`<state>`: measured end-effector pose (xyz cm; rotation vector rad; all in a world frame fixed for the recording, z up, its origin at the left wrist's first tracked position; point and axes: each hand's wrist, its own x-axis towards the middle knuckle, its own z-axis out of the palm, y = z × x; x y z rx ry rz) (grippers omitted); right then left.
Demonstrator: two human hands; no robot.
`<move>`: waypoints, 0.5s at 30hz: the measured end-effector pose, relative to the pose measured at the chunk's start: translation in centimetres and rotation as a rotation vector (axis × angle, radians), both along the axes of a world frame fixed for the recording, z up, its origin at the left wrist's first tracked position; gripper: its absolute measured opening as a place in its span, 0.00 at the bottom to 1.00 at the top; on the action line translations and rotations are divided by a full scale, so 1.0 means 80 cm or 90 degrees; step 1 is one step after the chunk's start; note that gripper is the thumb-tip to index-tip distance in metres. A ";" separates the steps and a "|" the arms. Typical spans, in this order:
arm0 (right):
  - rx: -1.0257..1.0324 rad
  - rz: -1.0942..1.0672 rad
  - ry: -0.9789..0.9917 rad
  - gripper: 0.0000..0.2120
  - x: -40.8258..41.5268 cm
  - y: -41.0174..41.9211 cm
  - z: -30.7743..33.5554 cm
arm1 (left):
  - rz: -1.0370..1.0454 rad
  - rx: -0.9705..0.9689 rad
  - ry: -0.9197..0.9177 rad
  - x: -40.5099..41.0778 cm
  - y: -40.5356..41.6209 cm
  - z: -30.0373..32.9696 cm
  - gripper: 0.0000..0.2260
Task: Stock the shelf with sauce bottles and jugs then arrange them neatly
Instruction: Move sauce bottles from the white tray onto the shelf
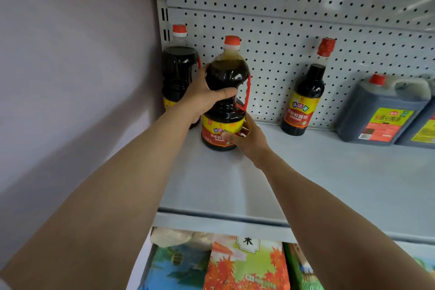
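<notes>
A large dark sauce bottle (226,77) with a red cap and red side handle stands on the grey shelf (317,172). My left hand (202,94) grips its narrow waist. My right hand (247,141) holds the labelled base from the right, thumb on the label. A second large bottle (177,68) of the same kind stands behind it in the shelf's left corner. A slimmer dark bottle (306,96) stands to the right at the back. A square dark jug (381,113) sits farther right, with another jug (426,129) cut off by the frame edge.
A white pegboard (306,7) backs the shelf. A plain wall (70,54) closes the left side. Below the shelf's front edge, colourful bags (244,266) fill the lower shelf.
</notes>
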<state>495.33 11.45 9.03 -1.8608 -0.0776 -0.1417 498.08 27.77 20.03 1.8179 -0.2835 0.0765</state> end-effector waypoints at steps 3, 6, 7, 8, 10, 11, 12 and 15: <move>0.008 0.008 0.006 0.41 0.013 0.002 -0.002 | 0.086 0.010 -0.066 -0.002 -0.006 -0.023 0.31; -0.015 -0.006 0.003 0.40 0.011 0.005 -0.018 | 0.149 -0.033 -0.090 -0.020 0.002 -0.074 0.24; -0.024 -0.022 -0.006 0.38 0.006 0.006 -0.023 | 0.152 -0.052 -0.079 -0.027 0.006 -0.092 0.23; -0.019 -0.046 -0.021 0.36 0.001 0.007 -0.027 | 0.155 -0.068 -0.067 -0.034 0.009 -0.110 0.23; 0.019 -0.133 -0.060 0.29 -0.006 0.010 -0.028 | 0.160 -0.089 -0.039 -0.041 0.011 -0.138 0.25; 0.036 -0.178 -0.081 0.25 -0.009 0.011 -0.028 | 0.158 -0.095 -0.024 -0.042 0.011 -0.147 0.27; 0.045 -0.208 -0.100 0.20 -0.011 0.013 -0.027 | 0.155 -0.096 -0.018 -0.042 0.009 -0.154 0.28; 0.033 -0.206 -0.129 0.09 -0.015 0.015 -0.027 | 0.185 -0.074 -0.026 -0.036 0.005 -0.165 0.29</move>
